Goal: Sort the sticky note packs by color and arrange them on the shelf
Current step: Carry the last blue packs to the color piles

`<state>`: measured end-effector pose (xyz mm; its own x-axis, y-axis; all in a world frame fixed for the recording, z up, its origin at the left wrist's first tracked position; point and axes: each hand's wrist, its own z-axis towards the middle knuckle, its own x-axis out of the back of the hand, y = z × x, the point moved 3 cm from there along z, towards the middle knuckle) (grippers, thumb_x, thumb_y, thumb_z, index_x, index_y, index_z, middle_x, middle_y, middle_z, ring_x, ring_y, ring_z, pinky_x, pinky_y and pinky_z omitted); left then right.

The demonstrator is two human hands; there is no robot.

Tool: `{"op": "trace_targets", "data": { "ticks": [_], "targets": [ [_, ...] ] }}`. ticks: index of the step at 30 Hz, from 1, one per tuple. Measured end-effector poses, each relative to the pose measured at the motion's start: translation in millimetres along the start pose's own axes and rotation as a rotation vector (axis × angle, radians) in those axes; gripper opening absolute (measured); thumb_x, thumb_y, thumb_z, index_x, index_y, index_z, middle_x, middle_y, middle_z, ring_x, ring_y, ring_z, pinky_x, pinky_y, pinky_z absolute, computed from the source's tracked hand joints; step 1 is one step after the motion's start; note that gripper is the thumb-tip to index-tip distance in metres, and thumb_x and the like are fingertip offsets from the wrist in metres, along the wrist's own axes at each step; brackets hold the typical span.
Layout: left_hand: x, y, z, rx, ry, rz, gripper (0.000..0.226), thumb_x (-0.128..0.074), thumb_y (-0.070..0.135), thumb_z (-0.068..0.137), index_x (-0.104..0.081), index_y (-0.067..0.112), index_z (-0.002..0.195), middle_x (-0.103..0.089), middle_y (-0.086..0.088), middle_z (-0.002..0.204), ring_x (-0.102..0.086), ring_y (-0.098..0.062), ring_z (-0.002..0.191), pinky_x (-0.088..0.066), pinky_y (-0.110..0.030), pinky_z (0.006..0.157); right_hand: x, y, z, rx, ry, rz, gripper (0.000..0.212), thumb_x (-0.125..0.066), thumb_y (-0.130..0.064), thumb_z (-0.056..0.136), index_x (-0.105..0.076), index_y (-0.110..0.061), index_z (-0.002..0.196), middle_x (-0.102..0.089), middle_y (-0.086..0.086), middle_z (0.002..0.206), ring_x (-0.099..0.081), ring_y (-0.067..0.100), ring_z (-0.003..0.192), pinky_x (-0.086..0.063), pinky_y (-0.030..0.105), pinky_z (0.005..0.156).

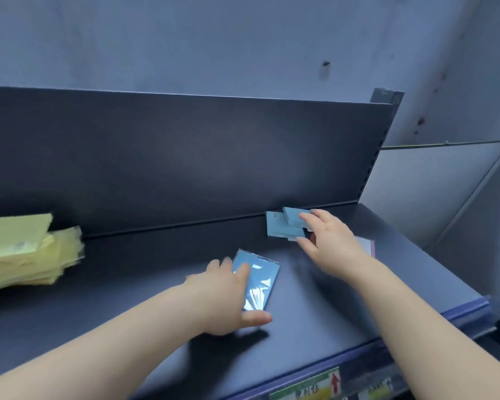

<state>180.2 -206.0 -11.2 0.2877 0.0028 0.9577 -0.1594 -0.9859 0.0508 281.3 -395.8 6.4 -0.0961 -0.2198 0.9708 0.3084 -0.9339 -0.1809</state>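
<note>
My left hand [228, 295] holds a blue sticky note pack [258, 280] in shiny wrap just above the dark shelf [127, 284], thumb under its near end and fingers over its left edge. My right hand [329, 241] reaches toward the back of the shelf, fingers stretched out and touching two blue packs [280, 226] that lie overlapped against the back panel. A pile of yellow packs [20, 255] sits at the far left of the shelf. A pink or white pack [367, 245] peeks out from behind my right hand.
The shelf's dark back panel [185, 157] rises behind the packs. A blue price rail [387, 342] with labels runs along the front edge. A grey wall and a side panel [430, 192] stand to the right.
</note>
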Motion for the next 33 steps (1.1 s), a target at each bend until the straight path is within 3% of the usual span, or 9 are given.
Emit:
{"op": "trace_targets", "data": {
  "ticks": [4,9,12,15,20,25,33],
  "targets": [
    [1.6,3.6,-0.7,0.049,-0.008,-0.024,0.076,-0.037,0.076,0.081,-0.026,0.021,0.132,-0.031,-0.005,0.138,-0.03,-0.025,0.126,-0.043,-0.045,0.091,-10.9,14.4,44.8,0.061,-0.122,0.034,0.053,-0.039,-0.034,0.098,-0.023,-0.026,0.149,-0.021,0.004,0.156,-0.023,0.025,0.141,-0.024,0.039,0.114],
    [0.0,10.1,-1.1,0.127,-0.008,-0.06,0.072,-0.045,0.068,0.084,-0.025,0.021,0.136,-0.022,-0.004,0.148,-0.02,-0.024,0.138,-0.037,-0.049,0.103,-27.8,28.8,73.6,0.117,-0.262,0.089,0.062,-0.05,-0.037,0.092,-0.025,-0.029,0.148,-0.027,0.004,0.152,-0.027,0.025,0.139,-0.026,0.038,0.113],
    [1.2,15.2,-3.9,0.18,-0.006,-0.109,0.071,-0.048,0.06,0.088,-0.022,0.022,0.142,-0.017,-0.002,0.153,-0.014,-0.022,0.142,-0.03,-0.048,0.109,-32.4,32.5,76.6,0.137,-0.235,0.182,0.055,-0.056,-0.037,0.088,-0.039,-0.034,0.14,-0.035,0.004,0.137,-0.037,0.025,0.129,-0.032,0.035,0.109],
    [-0.7,18.7,-6.4,0.234,0.045,-0.159,0.065,-0.05,0.055,0.087,-0.026,0.024,0.14,-0.027,0.0,0.147,-0.024,-0.02,0.136,-0.034,-0.043,0.106,-33.9,29.3,76.7,0.163,-0.214,0.237,0.049,-0.057,-0.037,0.086,-0.045,-0.04,0.133,-0.037,0.002,0.125,-0.038,0.026,0.123,-0.035,0.035,0.106],
    [-6.9,22.3,-13.1,0.327,0.162,-0.247,0.067,-0.051,0.048,0.085,-0.024,0.033,0.145,-0.031,0.004,0.143,-0.025,-0.019,0.133,-0.04,-0.038,0.101,-31.5,17.9,73.7,0.202,-0.148,0.172,0.05,-0.052,-0.032,0.088,-0.044,-0.038,0.137,-0.044,0.006,0.13,-0.037,0.029,0.123,-0.034,0.037,0.103],
    [-12.9,16.5,-29.7,0.474,0.304,-0.375,0.076,-0.061,0.043,0.076,-0.031,0.028,0.144,-0.038,0.004,0.136,-0.031,-0.019,0.127,-0.042,-0.037,0.1,-15.1,1.3,61.8,0.303,-0.047,0.204,0.047,-0.053,-0.03,0.089,-0.048,-0.03,0.136,-0.049,0.011,0.127,-0.041,0.033,0.117,-0.037,0.039,0.099],
    [-20.7,-1.0,-77.0,0.542,0.532,-0.481,0.075,-0.065,0.039,0.074,-0.035,0.025,0.141,-0.033,0.006,0.136,-0.038,-0.016,0.124,-0.035,-0.024,0.099,20.2,-67.4,8.4,0.579,-0.047,0.331,0.044,-0.062,-0.039,0.085,-0.055,-0.032,0.128,-0.051,-0.006,0.113,-0.048,0.016,0.107,-0.037,0.027,0.084]
  ]
}}
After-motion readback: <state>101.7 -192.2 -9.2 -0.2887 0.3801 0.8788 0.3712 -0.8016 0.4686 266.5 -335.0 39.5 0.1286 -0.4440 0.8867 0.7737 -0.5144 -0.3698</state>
